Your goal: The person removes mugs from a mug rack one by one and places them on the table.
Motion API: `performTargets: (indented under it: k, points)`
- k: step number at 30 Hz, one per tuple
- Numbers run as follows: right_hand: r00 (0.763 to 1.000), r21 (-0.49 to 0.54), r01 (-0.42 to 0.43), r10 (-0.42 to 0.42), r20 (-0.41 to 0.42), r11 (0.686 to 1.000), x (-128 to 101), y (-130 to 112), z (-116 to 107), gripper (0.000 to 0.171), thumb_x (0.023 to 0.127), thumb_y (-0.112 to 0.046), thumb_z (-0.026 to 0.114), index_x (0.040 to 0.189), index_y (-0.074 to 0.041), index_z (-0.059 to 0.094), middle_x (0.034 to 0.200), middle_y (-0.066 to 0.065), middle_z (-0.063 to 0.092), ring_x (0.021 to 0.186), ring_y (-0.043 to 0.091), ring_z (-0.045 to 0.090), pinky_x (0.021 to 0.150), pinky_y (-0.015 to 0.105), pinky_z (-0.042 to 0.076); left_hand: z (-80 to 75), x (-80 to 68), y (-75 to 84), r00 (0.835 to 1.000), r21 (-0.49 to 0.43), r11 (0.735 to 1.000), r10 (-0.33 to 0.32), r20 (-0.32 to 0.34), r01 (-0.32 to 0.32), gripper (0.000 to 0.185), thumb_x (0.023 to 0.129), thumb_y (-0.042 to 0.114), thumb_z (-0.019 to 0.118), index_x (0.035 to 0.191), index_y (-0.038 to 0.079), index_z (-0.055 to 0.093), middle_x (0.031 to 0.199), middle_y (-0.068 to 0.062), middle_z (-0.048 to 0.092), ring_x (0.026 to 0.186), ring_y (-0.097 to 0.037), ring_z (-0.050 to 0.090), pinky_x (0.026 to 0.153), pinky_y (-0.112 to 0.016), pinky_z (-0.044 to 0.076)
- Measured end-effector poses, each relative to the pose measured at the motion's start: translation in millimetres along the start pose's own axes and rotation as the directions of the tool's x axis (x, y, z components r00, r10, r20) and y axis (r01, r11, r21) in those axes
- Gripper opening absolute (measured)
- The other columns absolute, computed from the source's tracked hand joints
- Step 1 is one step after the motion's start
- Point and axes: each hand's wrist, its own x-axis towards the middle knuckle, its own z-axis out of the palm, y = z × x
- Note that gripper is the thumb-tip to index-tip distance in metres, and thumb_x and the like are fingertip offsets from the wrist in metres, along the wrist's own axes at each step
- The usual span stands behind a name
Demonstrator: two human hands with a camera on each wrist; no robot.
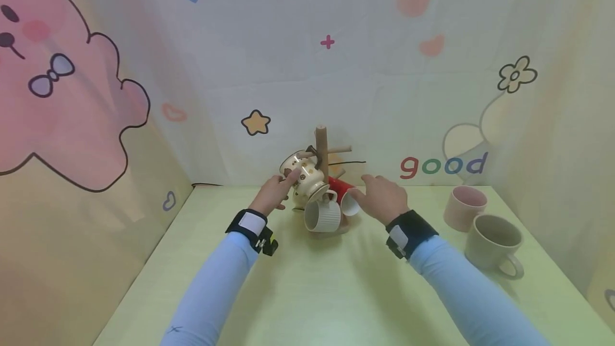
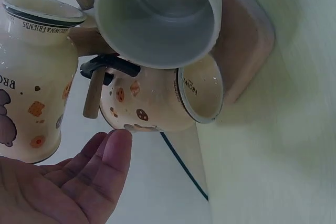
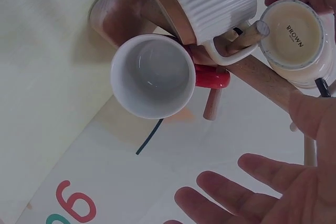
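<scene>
A wooden mug tree [image 1: 321,151] stands at the back middle of the pale green table [image 1: 326,292]. Hanging on its pegs are two cream patterned mugs, a white ribbed mug [image 1: 322,215] and a red mug [image 1: 342,192] with a white inside [image 3: 152,74]. My left hand [image 1: 283,183] reaches in with straight fingers. In the left wrist view a fingertip [image 2: 122,139] touches the underside of one cream mug [image 2: 157,98], and the other cream mug [image 2: 31,77] hangs just left of it. My right hand [image 1: 372,188] hovers open beside the red mug, its fingers [image 3: 220,187] spread and apart from it.
A pink mug [image 1: 463,207] and a beige mug [image 1: 495,242] stand upright on the right side of the table. Cartoon-printed cloth walls close in the back and both sides. The tree's square wooden base [image 2: 247,51] sits flat on the table.
</scene>
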Motion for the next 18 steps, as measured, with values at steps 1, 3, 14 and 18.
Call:
performTargets:
  k: [1, 3, 14, 18]
  points:
    - [1.0, 0.002, 0.0, 0.0, 0.0, 1.0, 0, 0, 0, 0.061, 0.099, -0.044, 0.052, 0.141, 0.0, 0.05, 0.13, 0.027, 0.058, 0.112, 0.043, 0.059, 0.083, 0.057, 0.054, 0.8, 0.5, 0.4, 1.0, -0.012, 1.0, -0.004, 0.004, 0.004, 0.101, 0.089, 0.08, 0.038, 0.146, -0.004, 0.038, 0.137, -0.024, 0.051, 0.116, -0.036, 0.057, 0.085, -0.044, 0.055]
    - [1.0, 0.0, 0.001, -0.001, 0.001, 1.0, -1, 1, 1, 0.061, 0.1, -0.045, 0.051, 0.141, 0.0, 0.05, 0.13, 0.027, 0.058, 0.111, 0.043, 0.059, 0.081, 0.057, 0.054, 2.2, 1.5, 1.4, 1.0, -0.034, 0.999, -0.008, 0.009, 0.008, 0.1, 0.089, 0.079, 0.038, 0.143, -0.004, 0.041, 0.135, -0.024, 0.052, 0.116, -0.036, 0.057, 0.085, -0.044, 0.056]
    - [1.0, -0.023, -0.015, 0.015, -0.004, 1.0, -2, 6, 3, 0.063, 0.099, -0.047, 0.053, 0.141, 0.0, 0.05, 0.13, 0.027, 0.058, 0.109, 0.043, 0.06, 0.082, 0.057, 0.054, 9.1, 0.0, 15.3, 1.0, -0.169, 0.986, 0.002, 0.021, 0.002, 0.077, 0.096, 0.068, 0.043, 0.128, -0.002, 0.051, 0.118, -0.019, 0.059, 0.106, -0.033, 0.06, 0.094, -0.044, 0.051]
    - [1.0, -0.03, -0.023, 0.023, 0.003, 0.999, -2, 8, 3, 0.064, 0.099, -0.048, 0.053, 0.142, 0.0, 0.05, 0.131, 0.027, 0.058, 0.11, 0.043, 0.06, 0.082, 0.057, 0.054, 11.3, 0.5, 18.1, 1.0, -0.213, 0.977, -0.021, 0.007, 0.022, 0.075, 0.097, 0.065, 0.043, 0.127, -0.003, 0.053, 0.116, -0.018, 0.06, 0.101, -0.03, 0.062, 0.095, -0.044, 0.05]
